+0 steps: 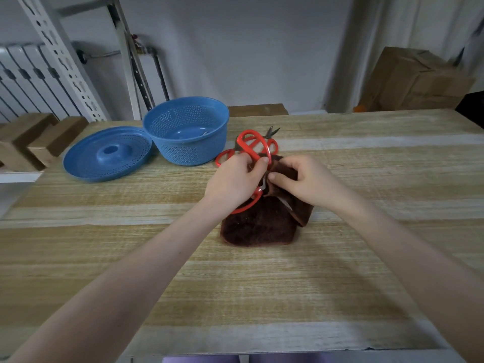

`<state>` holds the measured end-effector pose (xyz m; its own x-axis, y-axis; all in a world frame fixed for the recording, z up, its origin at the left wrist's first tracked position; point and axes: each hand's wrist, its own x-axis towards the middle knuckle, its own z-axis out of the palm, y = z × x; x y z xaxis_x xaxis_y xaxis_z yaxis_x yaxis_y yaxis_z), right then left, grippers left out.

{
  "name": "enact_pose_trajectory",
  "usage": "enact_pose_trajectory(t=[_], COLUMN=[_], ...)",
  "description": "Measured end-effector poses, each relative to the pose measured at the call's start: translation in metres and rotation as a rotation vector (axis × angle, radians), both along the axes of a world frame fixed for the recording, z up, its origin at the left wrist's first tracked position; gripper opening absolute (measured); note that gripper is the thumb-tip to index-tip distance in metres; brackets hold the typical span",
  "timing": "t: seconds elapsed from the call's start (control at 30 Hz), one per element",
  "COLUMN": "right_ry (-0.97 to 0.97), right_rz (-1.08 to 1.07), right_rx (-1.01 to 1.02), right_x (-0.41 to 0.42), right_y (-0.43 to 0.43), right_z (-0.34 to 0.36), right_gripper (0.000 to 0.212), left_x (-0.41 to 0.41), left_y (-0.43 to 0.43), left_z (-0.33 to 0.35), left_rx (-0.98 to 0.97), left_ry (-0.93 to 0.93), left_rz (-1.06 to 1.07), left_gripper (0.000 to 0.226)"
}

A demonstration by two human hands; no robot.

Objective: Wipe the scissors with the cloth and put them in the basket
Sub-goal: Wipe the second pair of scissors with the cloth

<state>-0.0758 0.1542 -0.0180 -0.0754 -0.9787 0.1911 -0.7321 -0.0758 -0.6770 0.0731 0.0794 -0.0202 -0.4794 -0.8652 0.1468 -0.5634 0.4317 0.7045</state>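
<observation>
Under the basket (188, 150) and spreading out on every side of it, we see a pale wooden table (262, 297). Just left of the basket, touching its wall, the blue perforated lid (86, 163) lies flat. The basket itself is blue, round and upright, with an open top. Something pale shows on its floor, though we cannot tell what.

To the right of the basket and nearer to us, a dark brown cloth (259, 226) sits bunched on the table. Its upper part is lifted and folded.

Above that cloth, still to the basket's right, we hold our left hand (233, 182) with its fingers curled round the red handles of a pair of scissors (248, 151). Our right hand (303, 182) pinches the cloth fold round the blade, and slivers of pale metal peek out of the fold.

Close by the basket's right wall, behind our hands, more red-handled scissors lie on the table, their dark blades (271, 132) pointing away from us.
</observation>
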Motion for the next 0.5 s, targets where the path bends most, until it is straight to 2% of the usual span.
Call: enact_pose_trajectory(t=[0.13, 0.37, 0.5], right_ry=[0.026, 0.050, 0.153], right_rz=[-0.011, 0.008, 0.037], right_rx=[-0.038, 0.025, -0.012], right_x=[-0.002, -0.013, -0.007], right_y=[0.003, 0.011, 0.008], right_z=[0.000, 0.001, 0.006], right_gripper=[0.023, 0.014, 0.023], left_x=[0.002, 0.003, -0.003], left_y=[0.000, 0.003, 0.005], left_z=[0.001, 0.000, 0.001], left_rx=[0.036, 0.073, 0.040], left_ry=[0.026, 0.026, 0.027], left_rz=[-0.022, -0.041, -0.043], left_gripper=[0.047, 0.041, 0.039])
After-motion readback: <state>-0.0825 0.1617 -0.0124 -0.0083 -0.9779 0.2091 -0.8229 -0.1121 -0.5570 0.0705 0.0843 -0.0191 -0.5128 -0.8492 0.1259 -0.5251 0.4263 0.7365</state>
